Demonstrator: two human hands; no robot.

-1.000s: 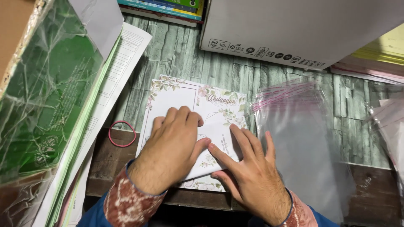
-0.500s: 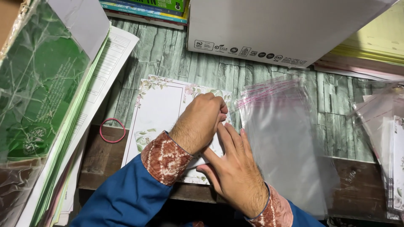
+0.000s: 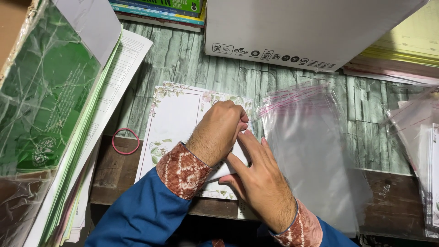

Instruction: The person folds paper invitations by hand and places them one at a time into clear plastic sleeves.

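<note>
A white card with a floral border (image 3: 176,121) lies on the grey wood-pattern table. My left hand (image 3: 218,132) reaches across it from the left, fingers curled at the card's right edge and pinching it. My right hand (image 3: 261,176) lies flat beside it, fingers pressing on the card's right part and touching the left hand. A clear plastic sleeve with a pink strip (image 3: 311,146) lies just right of both hands. Part of the card is hidden under the hands.
A red rubber band (image 3: 125,141) lies left of the card. A stack of papers and green wrapped packs (image 3: 50,105) fills the left side. A white cardboard box (image 3: 292,27) stands at the back. More sleeved cards (image 3: 423,151) lie at the right edge.
My left hand has moved from lying flat on the card to its right edge and curled its fingers there. My right hand shifted up beside it. The view has drifted slightly.
</note>
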